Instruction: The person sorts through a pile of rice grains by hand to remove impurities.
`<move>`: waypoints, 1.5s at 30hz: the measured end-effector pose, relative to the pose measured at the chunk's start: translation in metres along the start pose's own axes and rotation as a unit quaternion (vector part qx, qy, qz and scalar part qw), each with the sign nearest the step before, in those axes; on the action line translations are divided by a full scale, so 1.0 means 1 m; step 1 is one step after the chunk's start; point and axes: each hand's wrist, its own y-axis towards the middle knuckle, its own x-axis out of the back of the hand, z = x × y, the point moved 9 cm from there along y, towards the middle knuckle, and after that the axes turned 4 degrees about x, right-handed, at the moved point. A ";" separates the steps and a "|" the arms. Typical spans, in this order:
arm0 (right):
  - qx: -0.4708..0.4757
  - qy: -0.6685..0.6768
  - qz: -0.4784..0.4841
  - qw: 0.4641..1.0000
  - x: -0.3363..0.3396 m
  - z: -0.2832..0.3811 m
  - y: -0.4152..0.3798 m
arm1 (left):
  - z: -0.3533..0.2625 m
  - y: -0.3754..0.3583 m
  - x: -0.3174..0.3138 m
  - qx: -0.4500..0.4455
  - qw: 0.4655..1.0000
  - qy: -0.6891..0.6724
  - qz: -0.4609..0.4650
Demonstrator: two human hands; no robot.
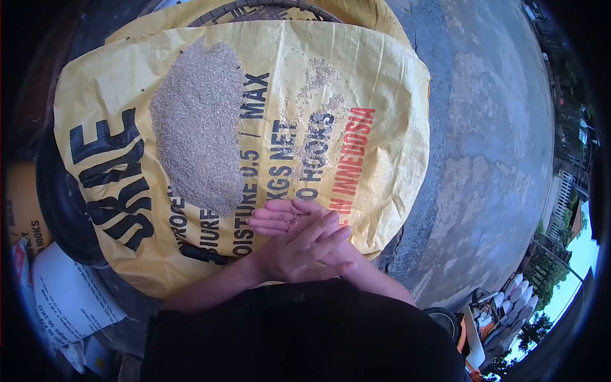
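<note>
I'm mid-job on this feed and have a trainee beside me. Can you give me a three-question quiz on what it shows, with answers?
1. True or false: the heap of small pale grains covers the whole of the yellow woven sack with black and red print.
2. What shows just beyond the sack's far edge? A: a white ceramic plate. B: a brown woven tray with a curved rim. C: a blue plastic bucket.
3. Fill the gap: the ____ hand lies on top, across the other.

Key:
1. False; much of the sack and its print shows around the heap.
2. B; part of the tray is in view.
3. Left; the left hand overlaps the right hand.
</note>
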 end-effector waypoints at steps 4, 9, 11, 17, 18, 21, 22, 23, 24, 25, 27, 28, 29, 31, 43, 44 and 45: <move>0.025 -0.007 -0.015 1.000 -0.007 0.016 -0.011 | -0.014 -0.011 -0.004 -0.059 0.994 0.086 0.006; 0.233 0.090 0.122 0.961 -0.039 0.120 -0.067 | -0.012 -0.026 0.022 -0.040 0.979 0.170 -0.103; 0.397 0.109 0.140 0.900 -0.022 0.203 -0.134 | -0.002 -0.031 0.029 -0.001 0.980 0.166 -0.113; 0.576 -0.137 -0.595 0.544 0.052 0.276 -0.285 | 0.036 -0.032 0.059 0.162 0.961 0.161 -0.155; 0.572 -0.139 -0.595 0.547 0.068 0.275 -0.285 | 0.041 -0.032 0.061 0.158 0.962 0.161 -0.155; 0.530 -0.337 -0.625 0.464 0.065 0.273 -0.276 | 0.062 -0.029 0.070 0.286 0.939 0.147 -0.119; 0.517 -0.398 -0.602 0.461 0.056 0.266 -0.250 | 0.065 -0.032 0.069 0.207 0.953 0.148 -0.166; 0.504 -0.456 -0.575 0.455 0.045 0.260 -0.225 | 0.064 -0.029 0.069 0.206 0.953 0.148 -0.165; 0.504 -0.455 -0.576 0.456 0.042 0.255 -0.214 | 0.069 -0.027 0.070 0.242 0.946 0.154 -0.153; 0.464 -0.450 -0.548 0.530 0.047 0.251 -0.190 | 0.074 -0.028 0.070 0.278 0.936 0.161 -0.141; 0.421 -0.442 -0.517 0.600 0.051 0.241 -0.167 | 0.077 -0.028 0.069 0.263 0.938 0.165 -0.152; 0.427 -0.482 -0.519 0.562 0.043 0.241 -0.166 | 0.075 -0.028 0.070 0.248 0.940 0.167 -0.163; 0.433 -0.520 -0.519 0.522 0.035 0.241 -0.166 | 0.073 -0.027 0.071 0.248 0.940 0.167 -0.164; 0.510 -0.514 -0.492 0.483 0.030 0.235 -0.170 | 0.075 -0.025 0.062 0.272 0.936 0.208 -0.079; 0.381 -0.853 -0.245 0.258 -0.060 0.111 -0.052 | 0.091 -0.002 0.033 0.299 0.933 0.190 -0.065; 0.368 -0.865 -0.223 0.257 -0.059 0.103 -0.040 | 0.088 -0.008 0.040 0.298 0.931 0.181 -0.106; 0.355 -0.876 -0.201 0.256 -0.057 0.095 -0.031 | 0.086 -0.012 0.042 0.299 0.931 0.181 -0.105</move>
